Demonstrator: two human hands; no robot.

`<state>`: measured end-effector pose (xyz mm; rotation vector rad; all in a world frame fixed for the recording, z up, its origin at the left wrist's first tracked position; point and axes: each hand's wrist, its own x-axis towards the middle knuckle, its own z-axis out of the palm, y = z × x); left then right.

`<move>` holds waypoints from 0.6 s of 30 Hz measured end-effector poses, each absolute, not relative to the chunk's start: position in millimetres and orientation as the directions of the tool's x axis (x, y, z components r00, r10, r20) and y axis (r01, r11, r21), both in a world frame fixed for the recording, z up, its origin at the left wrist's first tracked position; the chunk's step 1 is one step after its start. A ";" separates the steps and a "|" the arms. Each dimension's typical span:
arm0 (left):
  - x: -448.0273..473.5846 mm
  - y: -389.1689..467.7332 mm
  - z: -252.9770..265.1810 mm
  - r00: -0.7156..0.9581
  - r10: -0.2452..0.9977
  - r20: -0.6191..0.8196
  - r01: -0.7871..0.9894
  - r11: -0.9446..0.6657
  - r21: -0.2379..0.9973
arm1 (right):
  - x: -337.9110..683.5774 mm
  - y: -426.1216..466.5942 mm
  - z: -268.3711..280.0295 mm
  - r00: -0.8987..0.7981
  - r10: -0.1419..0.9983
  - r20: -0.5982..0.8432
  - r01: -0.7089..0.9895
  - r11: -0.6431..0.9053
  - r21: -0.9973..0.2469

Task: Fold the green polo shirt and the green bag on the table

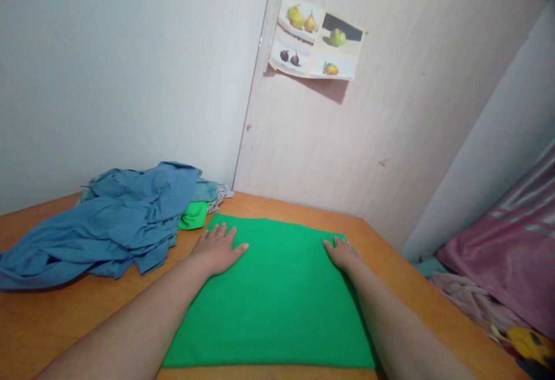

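A green cloth (277, 293), folded into a broad flat shape with fairly straight edges, lies on the wooden table in front of me. Its exact garment kind cannot be told. My left hand (219, 248) rests flat on its far left corner, fingers spread and thumb pointing inward. On the far right corner lies my right hand (342, 253), palm down with the fingers stretched out. Neither hand grips the cloth. Both forearms run along its sides, the right one covering part of the right edge.
A crumpled pile of blue clothes (130, 212), with a bright green piece (193, 216) and a striped one (221, 195), sits on the table (39, 322) at left. Walls stand behind; a sheet of fruit pictures (318, 39) hangs there. Pink fabric (503, 253) lies beyond the right edge.
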<state>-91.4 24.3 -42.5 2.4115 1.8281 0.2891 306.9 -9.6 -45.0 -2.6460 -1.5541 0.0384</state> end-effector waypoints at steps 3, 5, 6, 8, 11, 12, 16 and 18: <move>-91.3 23.8 -42.5 0.260 0.961 0.091 0.942 -0.274 0.193 | 305.0 -1.4 -45.6 0.499 0.866 0.014 0.865 -0.497 -0.072; -91.1 23.0 -41.7 0.256 0.963 0.088 0.944 -0.268 0.193 | 304.6 2.6 -46.2 0.494 0.869 0.011 0.867 -0.492 -0.077; -91.0 22.6 -41.1 0.253 0.963 0.087 0.944 -0.266 0.193 | 305.3 3.8 -46.5 0.488 0.873 0.009 0.870 -0.486 -0.081; -90.9 21.8 -40.1 0.252 0.964 0.086 0.944 -0.265 0.195 | 308.4 4.6 -46.7 0.477 0.879 0.004 0.876 -0.475 -0.090; -91.0 20.9 -38.8 0.254 0.964 0.080 0.944 -0.265 0.195 | 315.0 3.0 -46.5 0.476 0.879 -0.001 0.875 -0.474 -0.099; -91.0 20.8 -38.4 0.254 0.964 0.076 0.945 -0.264 0.194 | 316.9 2.0 -46.2 0.482 0.876 -0.001 0.872 -0.480 -0.101; -90.6 20.4 -38.1 0.256 0.964 0.071 0.945 -0.265 0.190 | 320.2 -4.0 -42.4 0.530 0.848 0.010 0.843 -0.526 -0.107; -90.0 20.2 -38.4 0.256 0.963 0.077 0.944 -0.267 0.193 | 318.1 -7.4 -38.7 0.574 0.818 0.028 0.816 -0.569 -0.099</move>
